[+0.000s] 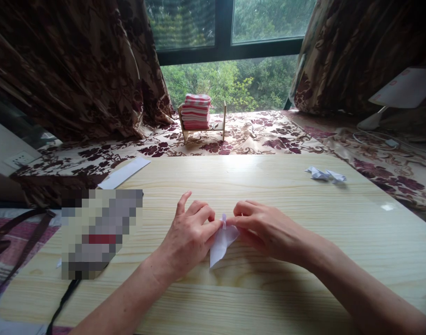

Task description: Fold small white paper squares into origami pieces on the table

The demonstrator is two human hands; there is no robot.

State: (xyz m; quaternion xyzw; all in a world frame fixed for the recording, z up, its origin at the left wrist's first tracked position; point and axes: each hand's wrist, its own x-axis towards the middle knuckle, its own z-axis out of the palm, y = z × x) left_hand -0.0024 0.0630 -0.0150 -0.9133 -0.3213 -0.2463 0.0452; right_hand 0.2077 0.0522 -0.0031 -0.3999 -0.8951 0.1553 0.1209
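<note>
A small piece of folded white paper (221, 244) is between my two hands, just above or on the wooden table. Its lower part spreads into a pointed flap toward me, and a narrow strip sticks up at the top. My left hand (196, 229) pinches the paper's left side between thumb and index finger, with the little finger raised. From the right, my right hand (260, 228) grips the paper near the narrow strip, its other fingers curled. Part of the paper is hidden behind the fingertips.
Folded white paper pieces (326, 175) lie at the table's back right. A flat white paper strip (125, 172) rests at the back left. A pixelated object (103, 235) with a black cord is on the left. Beyond the wooden table (268, 302), a small rack (202, 129) holds striped cloths.
</note>
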